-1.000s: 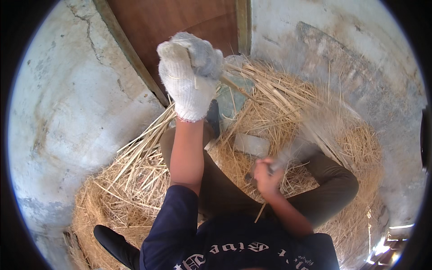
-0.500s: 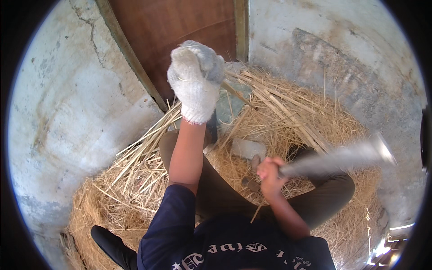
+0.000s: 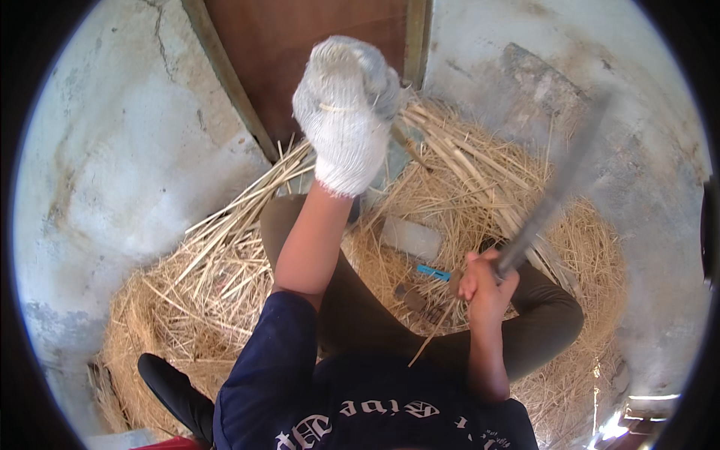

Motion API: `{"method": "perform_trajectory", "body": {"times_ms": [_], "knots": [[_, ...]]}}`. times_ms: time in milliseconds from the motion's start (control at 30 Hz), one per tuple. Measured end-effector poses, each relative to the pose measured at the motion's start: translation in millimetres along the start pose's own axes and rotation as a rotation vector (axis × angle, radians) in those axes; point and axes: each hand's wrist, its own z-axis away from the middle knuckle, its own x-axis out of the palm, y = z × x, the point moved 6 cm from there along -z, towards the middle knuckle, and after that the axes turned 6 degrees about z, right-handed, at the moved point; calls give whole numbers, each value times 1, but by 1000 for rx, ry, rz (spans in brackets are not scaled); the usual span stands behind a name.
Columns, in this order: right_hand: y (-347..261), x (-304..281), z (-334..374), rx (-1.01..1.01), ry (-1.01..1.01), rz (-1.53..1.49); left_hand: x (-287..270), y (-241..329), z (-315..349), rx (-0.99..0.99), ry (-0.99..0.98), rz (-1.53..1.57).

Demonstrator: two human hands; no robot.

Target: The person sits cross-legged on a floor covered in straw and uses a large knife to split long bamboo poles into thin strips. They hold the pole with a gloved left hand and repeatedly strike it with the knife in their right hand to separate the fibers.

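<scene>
My left hand (image 3: 346,112), in a white knitted glove, is raised in front of the brown door, its fingers closed in a fist. From beneath the glove a thin brown bamboo stick (image 3: 411,148) slants down to the right toward the straw; the grip on it is mostly hidden. My bare right hand (image 3: 489,285) is wrapped round the handle of a long machete (image 3: 551,191) above my right knee. Its grey blade points up and to the right, blurred toward the tip. Near that hand lies a small bright blue object (image 3: 433,273), of a kind I cannot make out.
A grey block (image 3: 412,238) and a dark brown piece (image 3: 409,297) lie between my legs. Straw-like shavings (image 3: 585,262) and split strips (image 3: 244,210) surround me. Pale walls (image 3: 142,150) curve close on both sides, with a brown door (image 3: 255,45) ahead.
The machete has swung from pointing right to pointing up and right. My right hand has moved right, uncovering the blue object. The gloved left hand is a little higher and further right.
</scene>
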Motion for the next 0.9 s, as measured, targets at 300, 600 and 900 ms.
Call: {"method": "perform_trajectory", "body": {"times_ms": [300, 600, 900], "knots": [[113, 7, -14, 434, -243, 577, 1, -17, 17, -135, -193, 160], [10, 15, -3, -195, -19, -558, 7, 12, 15, 192, -27, -530], [84, 31, 10, 370, -269, 484, 12, 26, 9, 89, 206, -149]]}}
